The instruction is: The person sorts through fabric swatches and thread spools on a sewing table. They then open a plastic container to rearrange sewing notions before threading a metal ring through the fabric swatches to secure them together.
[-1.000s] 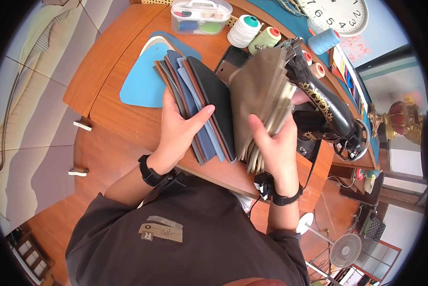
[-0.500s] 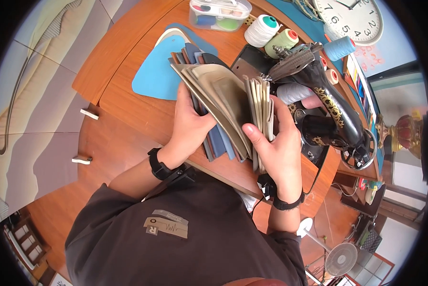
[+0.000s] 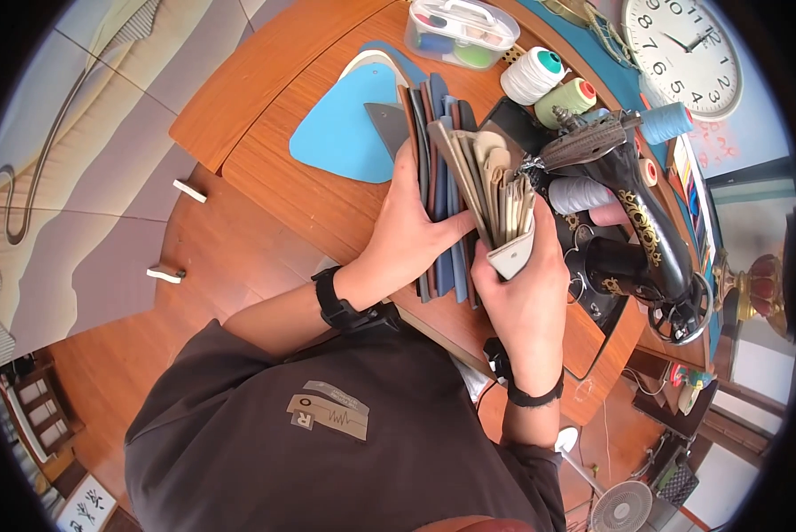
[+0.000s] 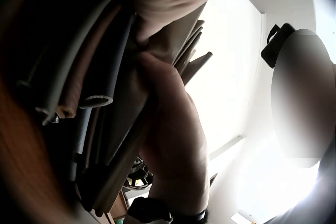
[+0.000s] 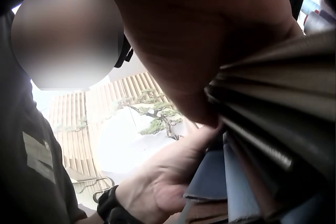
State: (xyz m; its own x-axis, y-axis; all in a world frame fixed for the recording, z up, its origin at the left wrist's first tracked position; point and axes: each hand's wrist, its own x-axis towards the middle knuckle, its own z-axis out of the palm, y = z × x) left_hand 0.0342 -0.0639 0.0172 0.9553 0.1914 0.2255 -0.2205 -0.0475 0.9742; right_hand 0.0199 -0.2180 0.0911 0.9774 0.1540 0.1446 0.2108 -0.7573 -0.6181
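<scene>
In the head view the left hand (image 3: 413,232) grips a bundle of blue, brown, grey and black flat pieces (image 3: 440,182), its thumb across their near side. Curled round a stack of beige and taupe pieces (image 3: 495,191) is the right hand (image 3: 531,288), with a pale piece (image 3: 512,255) folded toward the palm. Both bundles are held upright, side by side. The left wrist view shows the coloured pieces (image 4: 89,77) edge-on beside the right hand (image 4: 176,129). In the right wrist view the beige pieces (image 5: 289,71) fan out above blue ones (image 5: 210,176).
A light blue sheet (image 3: 340,129) lies on the wooden table (image 3: 265,151), left of the bundles. Just right of the hands stands a black sewing machine (image 3: 642,222). Thread cones (image 3: 533,75), a clear lidded box (image 3: 462,34) and a round clock (image 3: 684,55) are at the back.
The beige stack, split between the hands half a second ago, is now bunched more together on the right, with a pale piece bent over. A grey piece now sticks out left of the coloured bundle.
</scene>
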